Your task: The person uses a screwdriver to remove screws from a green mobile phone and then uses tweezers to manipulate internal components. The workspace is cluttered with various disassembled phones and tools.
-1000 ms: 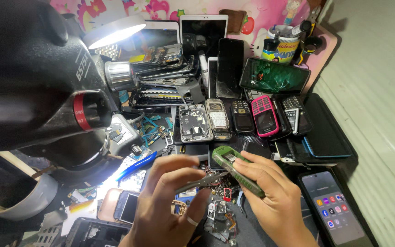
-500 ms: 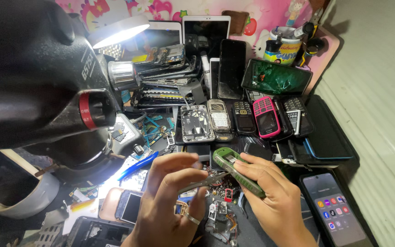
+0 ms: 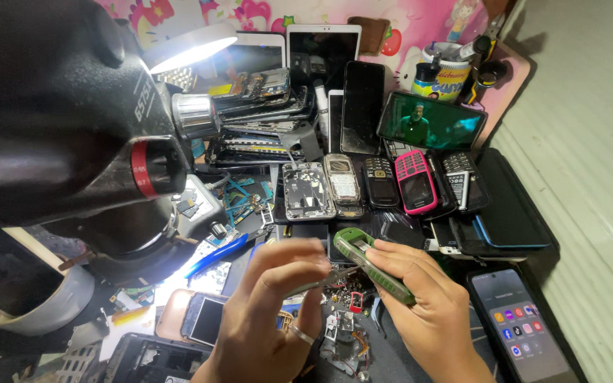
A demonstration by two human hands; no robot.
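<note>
My right hand [image 3: 431, 312] grips a green opened phone body [image 3: 372, 264], tilted with its top end toward the upper left. My left hand [image 3: 267, 319], with a ring on one finger, pinches a thin metal tool [image 3: 324, 279] whose tip reaches the green phone's side. Both hands meet low in the middle of the view, above a heap of small loose electronic parts [image 3: 345, 333].
A big black microscope [image 3: 72, 135] fills the left side under a lit lamp [image 3: 189, 50]. Several old phones lie in a row behind, one pink [image 3: 415, 181]. A lit smartphone [image 3: 523, 330] lies at the lower right, blue-handled pliers [image 3: 218, 252] left of my hands.
My hands stay together on the green phone; the left fingers shift slightly on the tool. The view has drifted a little.
</note>
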